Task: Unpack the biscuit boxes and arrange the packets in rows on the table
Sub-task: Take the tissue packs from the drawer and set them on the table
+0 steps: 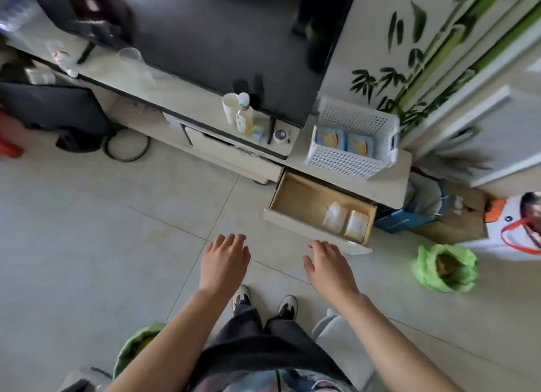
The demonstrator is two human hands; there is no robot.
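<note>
Two blue-and-yellow biscuit packets (344,141) lie side by side in a white perforated basket (345,162) on the low cabinet's right end. Below it an open wooden drawer (295,197) holds two pale packets (345,219) at its right side. My left hand (224,261) and my right hand (328,264) hover over the tiled floor in front of the drawer, fingers relaxed and holding nothing. The right hand's fingertips are close to the drawer's front panel.
A large dark TV (228,37) stands on the cabinet, with a bottle (244,118) and a paper cup (229,106) in front of it. Green bags (446,267) sit on the floor right and lower left. A printed bag (521,225) and a cardboard box (465,219) stand far right.
</note>
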